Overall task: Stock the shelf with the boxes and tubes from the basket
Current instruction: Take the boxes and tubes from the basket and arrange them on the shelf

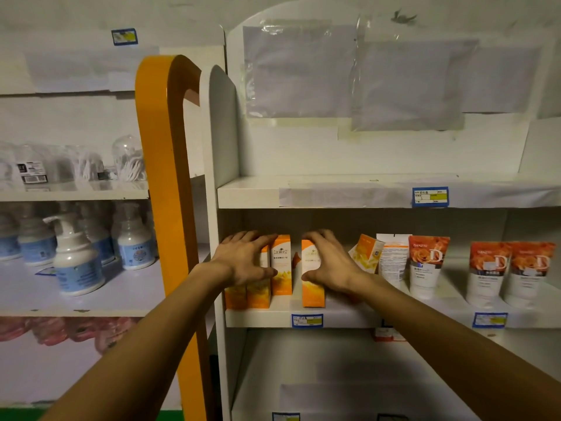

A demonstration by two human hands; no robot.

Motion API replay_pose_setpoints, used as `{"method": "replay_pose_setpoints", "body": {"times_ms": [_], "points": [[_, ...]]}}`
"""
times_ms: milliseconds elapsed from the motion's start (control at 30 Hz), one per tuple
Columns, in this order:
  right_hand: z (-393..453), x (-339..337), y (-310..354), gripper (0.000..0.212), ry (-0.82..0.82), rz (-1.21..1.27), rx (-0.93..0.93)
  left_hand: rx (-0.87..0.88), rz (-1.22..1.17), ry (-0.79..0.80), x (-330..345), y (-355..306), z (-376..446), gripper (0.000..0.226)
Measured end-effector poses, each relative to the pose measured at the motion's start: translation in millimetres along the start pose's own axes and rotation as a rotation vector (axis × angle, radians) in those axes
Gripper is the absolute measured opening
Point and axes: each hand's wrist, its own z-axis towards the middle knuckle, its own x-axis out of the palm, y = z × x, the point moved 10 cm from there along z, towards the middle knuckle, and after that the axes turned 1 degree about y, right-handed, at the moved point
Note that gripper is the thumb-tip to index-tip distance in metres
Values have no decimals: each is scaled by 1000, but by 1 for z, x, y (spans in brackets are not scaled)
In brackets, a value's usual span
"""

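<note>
Several orange and white boxes stand at the left end of the middle shelf [340,317]. My left hand [246,262] grips the left group of boxes [280,265], fingers over the tops and thumb on the front. My right hand [329,262] holds a single upright box [312,291], fingers curled over its top. Another orange box [365,250] leans tilted to the right of it. Orange-and-white tubes [428,265] stand cap-down further right, with two more tubes [513,271] beyond. The basket is out of view.
An orange and white side panel [164,177] separates this unit from the left shelves with pump bottles [77,256] and cotton swab packs [127,159]. The upper shelf [334,189] and the lower shelf [364,369] show bare board. Blue price labels [307,320] line the edges.
</note>
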Motion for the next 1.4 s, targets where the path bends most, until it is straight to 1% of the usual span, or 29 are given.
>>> {"method": "replay_pose_setpoints", "body": {"times_ms": [67, 167, 200, 267, 333, 400, 467, 533, 633, 833, 967, 1033, 1100, 1133, 1200, 1233, 1267, 1367, 1400], "points": [[-2, 2, 7, 77, -23, 79, -60, 2, 2, -6, 0, 0, 0, 89], [-3, -1, 12, 63, -110, 173, -86, 8, 8, -15, 1, 1, 1, 89], [-3, -1, 12, 62, -131, 185, -91, 7, 10, -16, 1, 1, 1, 89], [-3, 3, 8, 68, -150, 241, -64, 5, 10, -12, 1, 1, 1, 89], [-3, 10, -5, 77, -155, 388, 19, 7, 7, -12, 1, 1, 1, 88], [-3, 15, -17, 80, -158, 534, 99, 7, 4, -13, 1, 1, 1, 88], [-2, 19, -25, 79, -148, 642, 146, 5, -5, -12, 1, 2, 2, 88], [-1, 21, -25, 73, -127, 717, 168, 5, -11, -16, 1, 2, 3, 88], [-3, 18, -24, 69, -107, 760, 176, 7, -28, -7, 0, 2, 3, 87], [-6, 21, -22, 70, -107, 876, 155, 15, -79, -10, -3, 0, 2, 79], [-2, 30, -9, 68, -140, 831, 124, 19, -118, 13, -4, 0, -1, 73], [-2, 35, -4, 72, -141, 700, 98, 30, -116, 5, -5, -1, -2, 73], [-2, 47, -3, 78, -104, 510, 88, 35, -94, -9, -5, -2, -3, 74], [-3, 52, -5, 76, -91, 426, 105, 32, -89, -9, -5, -2, -3, 74], [-6, 60, -6, 63, -72, 337, 123, 30, -89, -4, -5, -2, -4, 75], [-7, 66, -5, 60, -43, 335, 122, 28, -89, -6, -5, -3, -4, 75], [-9, 73, -4, 60, -1, 356, 136, 25, -103, -13, -6, -4, -3, 74], [-12, 96, 2, 74, 149, 434, 158, -32, -297, -53, -13, 2, 0, 76], [-12, 102, 4, 79, 177, 436, 157, -33, -309, -57, -15, 2, 0, 80]]}}
